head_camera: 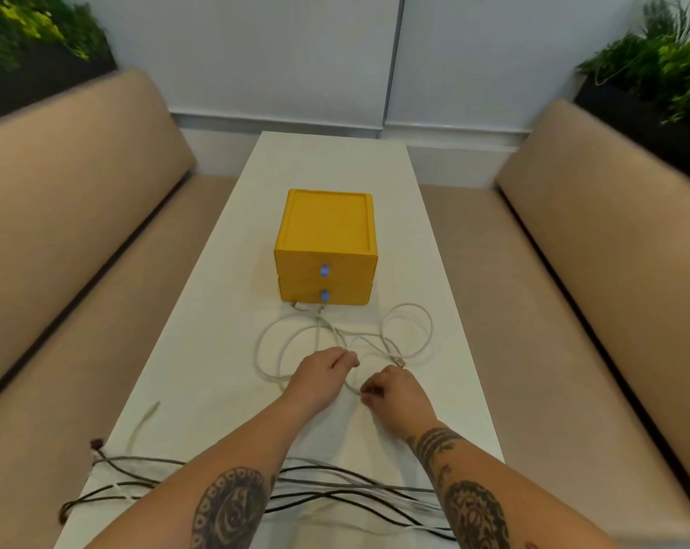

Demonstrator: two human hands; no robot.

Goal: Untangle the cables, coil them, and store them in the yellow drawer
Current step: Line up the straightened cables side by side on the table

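A: Cables, nearest lot first?

B: Dark cables (335, 505), several strands lying straight across the table (224, 295) at 6 o'clock, under both forearms. Pale strands run among them. Ends trail off the table edge at 8 o'clock. Not coiled. One thin pale lead (143, 423) lies apart at 9 o'clock.

A: Hands?

B: Left hand (321, 376), centre of table, fingers curled shut, thumb against forefinger at the white cable (292, 342); it looks like a pinch, though the strand between the fingers is too fine to confirm. Right hand (395, 394), just beside it at 3 o'clock, fingers likewise closed, pinching what appears to be the same cable near its loop.

A: And that white cable?

B: Loose loops on the table at 12 o'clock from the hands, crossing each other in several places, one round loop at 1 o'clock. A connector (401, 364) lies just beyond the right hand. Two ends reach the foot of the drawer unit (325, 247).

A: Drawer unit, condition?

B: Yellow, two drawers stacked, each with a blue tab. Both appear closed. Nothing visibly stored.

A: Progress, then?

B: Early, by my judgement. Untangling of the white cable is in hand. Left to do: free its crossings, coil it, sort and coil the dark lot, open a drawer, stow all.

A: Beyond the unit?

B: Bare table end, tan benches (78, 200) either side, planters (660, 65) in the far corners.
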